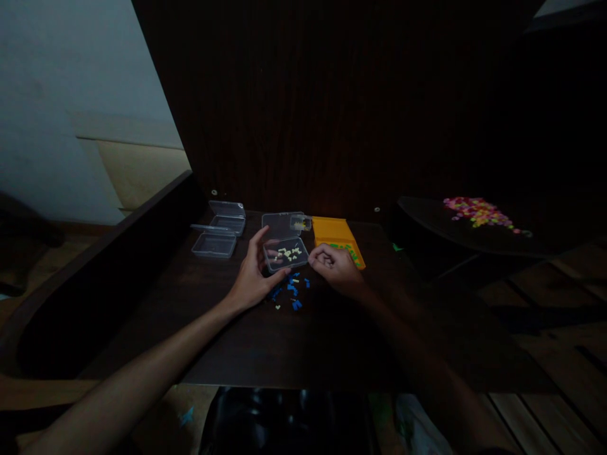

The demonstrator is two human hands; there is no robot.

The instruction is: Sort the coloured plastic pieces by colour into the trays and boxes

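Observation:
My left hand (251,277) grips the left side of a clear plastic box (272,261), its thumb along the front edge. The box's hinged lid (275,225) stands open at the back, and small cream toy bricks (288,254) lie inside. Curled closed, my right hand (337,268) is at the box's right edge; whatever its fingers may hold is hidden. Small blue toy bricks (293,291) are scattered on the dark table (237,347) in front of the box, with a few cream ones among them.
Right of the box, an open yellow case (331,226) holds green pieces (351,253). Two clear boxes (213,246) with raised lids stand on the left. Behind the box is a small clear container (307,222). Pink and yellow pieces (478,212) are heaped on a side shelf (427,218).

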